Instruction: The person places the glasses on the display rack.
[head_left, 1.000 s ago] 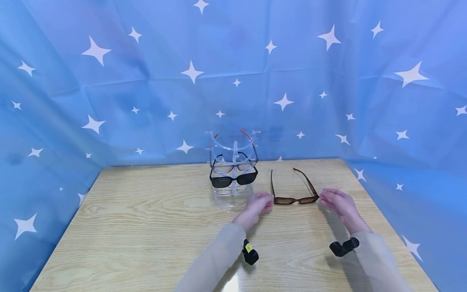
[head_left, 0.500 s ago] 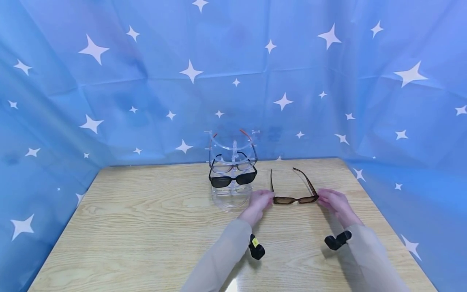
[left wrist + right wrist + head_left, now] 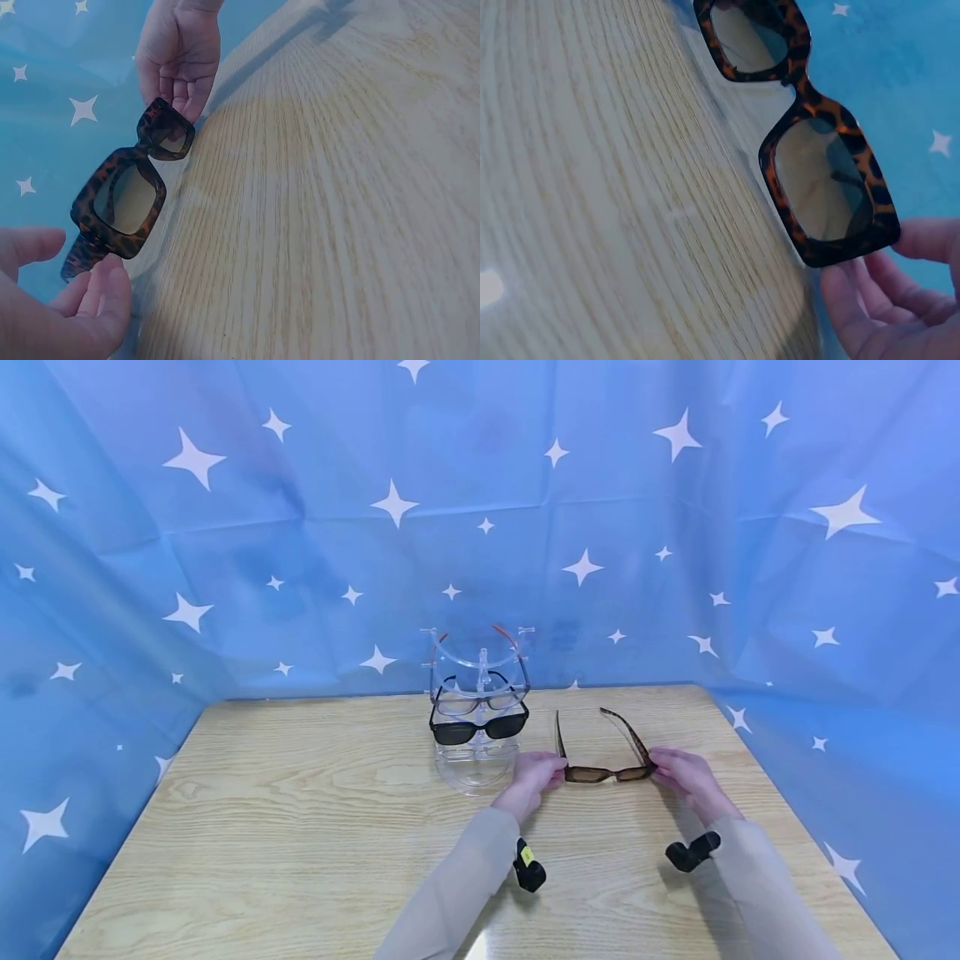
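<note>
A pair of tortoiseshell sunglasses point(image 3: 588, 774) with brown lenses and unfolded temples is at the table's right side, lenses toward me. My left hand point(image 3: 534, 777) holds them at the left hinge; in the left wrist view the temple lies between thumb and fingers point(image 3: 112, 300). At the opposite corner, my right hand point(image 3: 693, 783) pinches the frame, thumb on one side and fingers point(image 3: 844, 296) underneath, as the right wrist view shows. Just left of my left hand stands a clear display stand point(image 3: 480, 779). On it sit black sunglasses point(image 3: 455, 733) below clear-lensed glasses point(image 3: 457, 707) with reddish temple tips.
A light wood-grain table point(image 3: 300, 827) spreads out to the left and front. Behind it and along both sides hangs a blue curtain point(image 3: 480, 460) with white stars. The stand is close to the sunglasses' left temple.
Both hands have closed in on the sunglasses' corners, the right one moving leftward. The sunglasses have shifted and tilted slightly in the last half second. The stand stays put.
</note>
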{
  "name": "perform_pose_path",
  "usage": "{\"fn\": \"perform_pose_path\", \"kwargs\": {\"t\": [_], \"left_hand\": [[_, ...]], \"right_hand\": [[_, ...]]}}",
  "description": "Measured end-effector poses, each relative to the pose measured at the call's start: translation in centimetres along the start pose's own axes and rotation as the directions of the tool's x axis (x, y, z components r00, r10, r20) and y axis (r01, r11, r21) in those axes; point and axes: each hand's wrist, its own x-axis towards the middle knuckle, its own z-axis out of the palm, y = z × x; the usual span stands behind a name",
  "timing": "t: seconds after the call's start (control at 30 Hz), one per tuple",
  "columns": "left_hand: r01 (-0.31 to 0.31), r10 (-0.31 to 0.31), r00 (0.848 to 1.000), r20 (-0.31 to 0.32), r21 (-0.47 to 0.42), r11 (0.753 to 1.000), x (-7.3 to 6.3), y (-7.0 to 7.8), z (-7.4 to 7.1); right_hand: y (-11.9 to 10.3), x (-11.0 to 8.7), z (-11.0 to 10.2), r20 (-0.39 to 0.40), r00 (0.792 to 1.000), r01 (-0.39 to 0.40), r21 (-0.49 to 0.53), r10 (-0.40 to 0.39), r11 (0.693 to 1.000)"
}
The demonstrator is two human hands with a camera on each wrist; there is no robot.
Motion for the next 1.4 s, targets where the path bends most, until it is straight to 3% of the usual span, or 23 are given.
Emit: {"fn": "perform_pose_path", "kwargs": {"t": [0.2,0.4,0.63,1.03,1.4], "left_hand": [[0.000,0.000,1.000,0.007,0.011,1.000,-0.1,0.1,-0.1],[0.023,-0.024,0.998,0.057,0.019,1.000,-0.5,0.6,-0.4],[0.021,-0.024,0.994,0.109,0.031,0.999,-1.0,0.7,-0.8],[0.008,-0.022,0.979,0.202,0.072,0.997,-2.3,0.8,-1.7],[-0.006,-0.020,0.955,0.295,0.089,0.996,-3.9,0.7,-2.9]], "right_hand": [[-0.3,-0.7,-0.4,0.026,0.999,0.019,0.025,-0.019,1.000],[-0.6,-1.9,-1.2,0.078,0.996,0.047,-0.016,-0.046,0.999],[-0.9,-3.1,-1.4,0.119,0.991,0.057,0.050,-0.063,0.997],[-0.4,-4.9,-1.6,0.163,0.983,0.074,0.065,-0.084,0.995],[0.6,-7.1,-1.6,0.286,0.947,0.117,0.122,-0.148,0.986]]}}
